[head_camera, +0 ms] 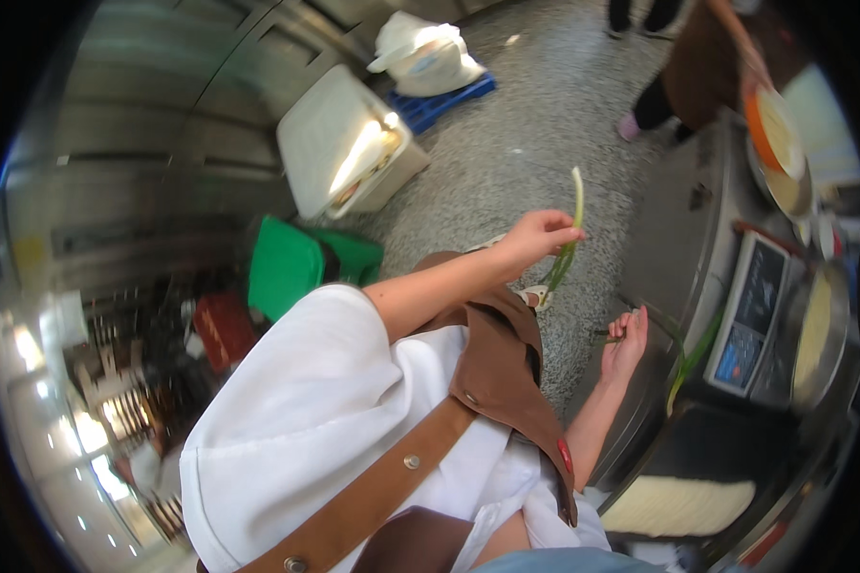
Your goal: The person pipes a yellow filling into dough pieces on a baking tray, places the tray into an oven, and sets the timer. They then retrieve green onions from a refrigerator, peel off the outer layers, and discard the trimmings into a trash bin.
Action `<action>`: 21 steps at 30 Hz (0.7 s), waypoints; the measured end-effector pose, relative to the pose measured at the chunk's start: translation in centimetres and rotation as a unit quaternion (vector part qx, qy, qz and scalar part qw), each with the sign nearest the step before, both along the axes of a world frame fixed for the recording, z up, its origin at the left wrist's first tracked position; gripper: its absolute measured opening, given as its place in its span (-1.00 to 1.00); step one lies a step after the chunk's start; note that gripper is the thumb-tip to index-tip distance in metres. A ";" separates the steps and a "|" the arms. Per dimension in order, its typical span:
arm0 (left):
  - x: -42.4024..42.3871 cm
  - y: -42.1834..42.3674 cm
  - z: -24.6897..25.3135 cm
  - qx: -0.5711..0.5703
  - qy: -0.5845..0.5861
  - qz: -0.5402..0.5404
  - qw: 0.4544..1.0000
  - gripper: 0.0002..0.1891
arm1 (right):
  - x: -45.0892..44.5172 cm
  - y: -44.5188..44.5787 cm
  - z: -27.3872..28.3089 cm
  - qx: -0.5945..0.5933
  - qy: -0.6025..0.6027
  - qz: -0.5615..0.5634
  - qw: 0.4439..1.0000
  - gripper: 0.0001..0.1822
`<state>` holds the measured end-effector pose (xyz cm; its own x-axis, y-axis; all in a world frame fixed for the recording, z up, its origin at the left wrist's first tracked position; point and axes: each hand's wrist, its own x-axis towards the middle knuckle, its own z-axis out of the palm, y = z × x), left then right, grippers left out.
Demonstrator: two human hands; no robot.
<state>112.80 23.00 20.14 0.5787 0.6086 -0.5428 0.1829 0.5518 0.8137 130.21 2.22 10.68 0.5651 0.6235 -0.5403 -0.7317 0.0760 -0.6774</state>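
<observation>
My left hand (541,240) grips a scallion (575,215) between thumb and fingers; its white end points up in the view and its green leaves hang below the hand. My right hand (625,340), lower and to the right, is curled, with a dark green scallion leaf piece (605,338) showing at its fingers. Beside it, more green scallion leaves (691,362) lie at the counter edge by a digital scale (749,315). A pale, flat sheet of food (681,506) lies in a dark tray (717,437) nearer my body.
Along the metal counter (677,215) stand metal bowls, one with pale yellow contents (815,336). A co-worker's hand (756,71) holds an orange bowl (767,136). On the floor side are a green bin (287,268), a white lidded container (344,143) and a blue pallet (444,104) with a white bag (433,61).
</observation>
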 end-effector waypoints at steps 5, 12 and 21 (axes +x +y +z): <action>-9.7 -0.8 -1.2 -0.046 0.055 0.141 0.987 -0.77 | -1.0 2.8 -2.2 -0.052 -0.010 0.114 0.992 -0.43; -21.0 -0.6 -1.7 -0.052 0.013 0.274 0.960 -0.76 | -8.9 9.0 -0.9 -0.053 -0.056 0.225 0.971 -0.45; -40.5 -0.5 -5.1 0.053 0.108 0.360 0.925 -0.77 | -26.0 20.7 2.6 -0.047 -0.084 0.339 0.936 -0.47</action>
<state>72.33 22.54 15.03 -0.1123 0.8508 -0.5134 -0.0358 0.5128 0.8577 104.22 22.96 13.26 0.1386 0.8241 -0.5492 -0.4732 -0.4321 -0.7677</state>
